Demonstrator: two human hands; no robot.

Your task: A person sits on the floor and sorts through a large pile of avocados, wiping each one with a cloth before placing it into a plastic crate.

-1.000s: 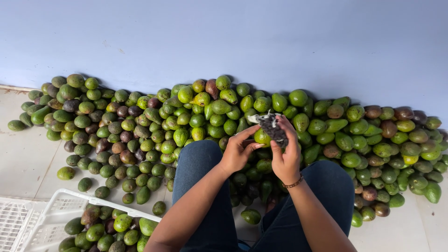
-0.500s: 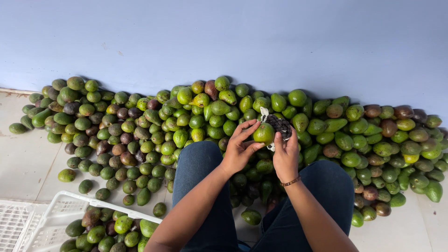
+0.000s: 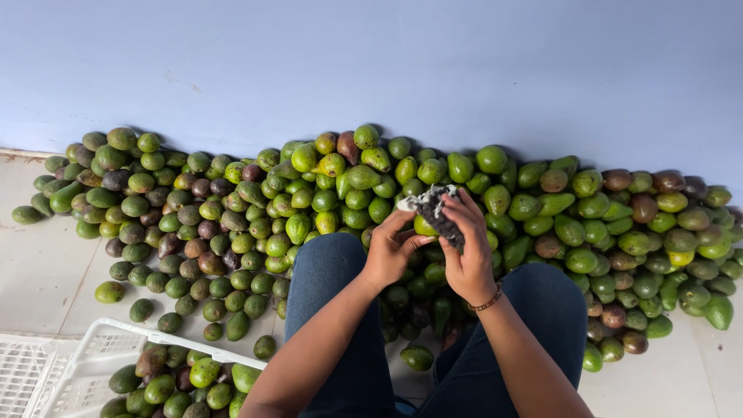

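- Head view: against a pale blue wall [image 3: 371,62], a heap of avocados [image 3: 232,209] covers the tiled floor [image 3: 46,271].
- The left hand [image 3: 391,248] grips a green avocado [image 3: 424,226]; the right hand [image 3: 468,244] presses a dark cloth [image 3: 435,207] over it, above the person's knees.
- Risk: the fruit could slip from the cloth and roll into the heap.
- Hidden: most of the held avocado; the white crate [image 3: 101,352] is cut off at the edge.

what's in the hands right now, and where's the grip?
Left hand cups a green avocado from its left side. Right hand presses a dark cloth over the fruit's right side and top.

A big heap of green and brownish avocados [image 3: 232,209] lies against a blue wall [image 3: 371,70], beside a white crate [image 3: 85,360].
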